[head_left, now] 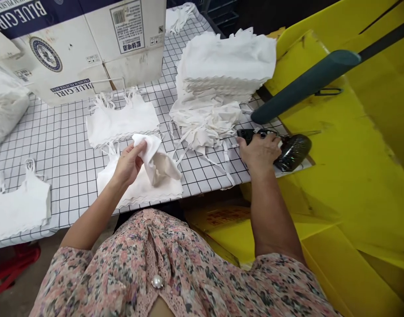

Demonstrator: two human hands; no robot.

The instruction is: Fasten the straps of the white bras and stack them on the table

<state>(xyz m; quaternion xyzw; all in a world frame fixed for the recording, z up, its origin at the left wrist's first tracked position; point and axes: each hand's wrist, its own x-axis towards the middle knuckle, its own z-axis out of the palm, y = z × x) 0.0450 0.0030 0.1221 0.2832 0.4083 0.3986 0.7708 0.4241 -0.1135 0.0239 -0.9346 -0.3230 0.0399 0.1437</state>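
Gridded table [64, 132], cloth [157, 154] in left hand [128, 164]

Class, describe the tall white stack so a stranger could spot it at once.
On the black-gridded white table, look right, towards the yellow container. The tall stack of folded white cloth stands there, a loose, strappy heap slumped against its near side.

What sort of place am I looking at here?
Likely a garment workshop: stacked white strappy tops, a grid-printed work table, and a large printed cardboard carton.
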